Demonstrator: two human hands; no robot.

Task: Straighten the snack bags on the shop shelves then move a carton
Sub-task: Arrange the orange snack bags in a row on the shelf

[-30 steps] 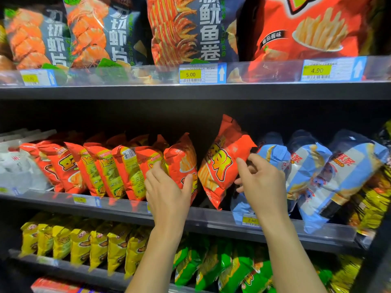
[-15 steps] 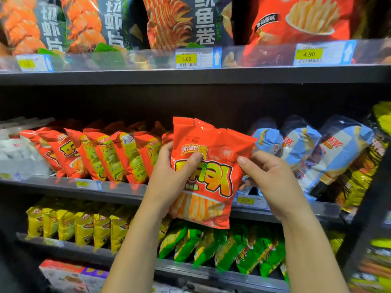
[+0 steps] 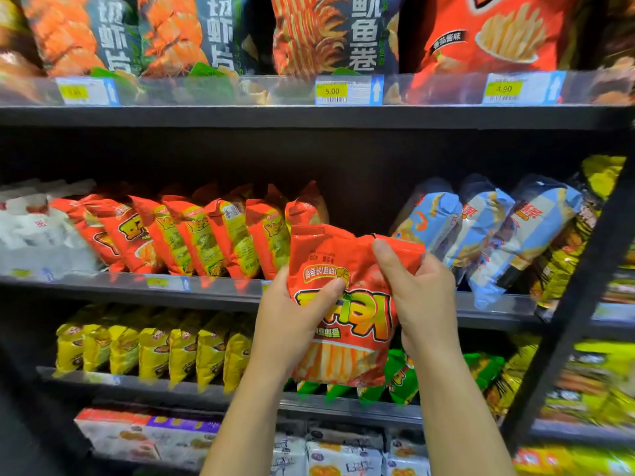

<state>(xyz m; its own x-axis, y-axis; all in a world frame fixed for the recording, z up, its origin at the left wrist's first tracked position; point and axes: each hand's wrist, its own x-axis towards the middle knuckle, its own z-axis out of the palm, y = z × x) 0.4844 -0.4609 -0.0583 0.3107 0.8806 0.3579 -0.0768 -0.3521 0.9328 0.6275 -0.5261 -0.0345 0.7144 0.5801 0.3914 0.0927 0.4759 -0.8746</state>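
Your left grip (image 3: 292, 317) and right grip (image 3: 422, 297) both pinch the orange snack bag (image 3: 347, 324), upside down just before the middle shelf (image 3: 103, 290), where a gap between the orange row (image 3: 206, 235) and blue bags (image 3: 481, 235) gives room; it looks light, puffy and crushable, so hold its side seams.

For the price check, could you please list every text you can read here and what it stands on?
"5.00": middle price tag, top shelf rail.
"4.90": right price tag, below the red fries bag.
"虾片": shrimp-chip bag and neighbouring bag.
"鱿鱼卷": squid-roll bag.
Orange bag, held by left hand and right hand: print upside down, unreadable.
Left price tag: blurred.
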